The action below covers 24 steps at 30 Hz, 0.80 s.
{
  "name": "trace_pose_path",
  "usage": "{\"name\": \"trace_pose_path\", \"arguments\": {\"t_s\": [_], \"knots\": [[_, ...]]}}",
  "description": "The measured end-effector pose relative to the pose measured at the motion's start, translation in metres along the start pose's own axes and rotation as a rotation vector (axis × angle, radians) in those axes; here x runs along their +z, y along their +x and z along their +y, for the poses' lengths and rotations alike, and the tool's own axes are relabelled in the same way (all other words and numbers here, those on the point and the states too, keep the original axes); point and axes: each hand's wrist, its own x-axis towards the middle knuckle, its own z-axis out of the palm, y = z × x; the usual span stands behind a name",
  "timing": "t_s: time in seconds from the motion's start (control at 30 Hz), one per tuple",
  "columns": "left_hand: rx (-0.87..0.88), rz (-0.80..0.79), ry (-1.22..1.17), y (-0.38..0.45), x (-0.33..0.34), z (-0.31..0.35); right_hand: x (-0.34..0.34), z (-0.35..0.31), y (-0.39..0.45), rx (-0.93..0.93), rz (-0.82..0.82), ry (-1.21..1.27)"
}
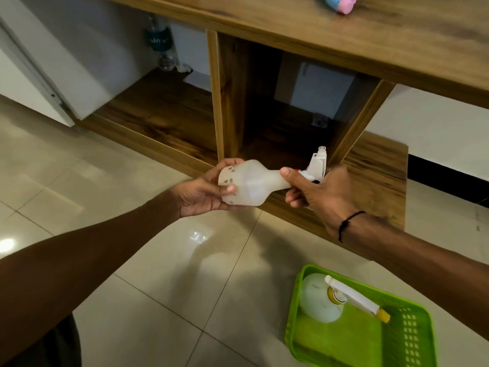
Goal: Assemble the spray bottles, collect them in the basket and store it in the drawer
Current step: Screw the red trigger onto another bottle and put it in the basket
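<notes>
Centre frame: left hand (pixel 203 193) cups the translucent bottle (pixel 251 185) base, right hand (pixel 321 193) wrapped tight around its white sprayer (pixel 316 165); green basket (pixel 412 337) lower right.

A translucent white spray bottle (pixel 248 184) lies sideways in mid-air before the open wooden drawer (pixel 285 120), its base to the left and its white trigger head (pixel 316 165) to the right, pointing up. A second spray bottle (pixel 321 300), with a yellow collar and yellow nozzle tip, lies in the far left corner of the green basket (pixel 412 337) on the tiled floor.
</notes>
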Motion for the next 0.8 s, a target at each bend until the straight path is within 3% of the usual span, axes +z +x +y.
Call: {"name": "trace_pose_path", "arguments": {"t_s": [0.13,0.27,0.43,0.53,0.6,0.8], "knots": [[-0.118,-0.017,0.508,0.000,0.007,0.013,-0.003,-0.003,-0.006,-0.125,-0.060,-0.129],[-0.246,-0.061,0.230,-0.003,0.007,0.033,-0.014,-0.007,-0.011,-0.236,-0.099,-0.188],[-0.411,-0.037,0.116,0.004,0.020,0.025,-0.028,-0.009,-0.021,-0.272,-0.127,-0.174],[-0.264,-0.010,0.027,0.007,0.029,0.015,-0.038,-0.005,-0.027,-0.256,-0.076,-0.154],[-0.150,-0.063,0.102,0.009,0.031,0.015,-0.044,-0.002,-0.031,-0.228,-0.046,-0.116],[-0.056,-0.046,0.767,0.020,0.065,0.016,-0.062,0.003,-0.046,-0.152,-0.020,-0.059]]}}
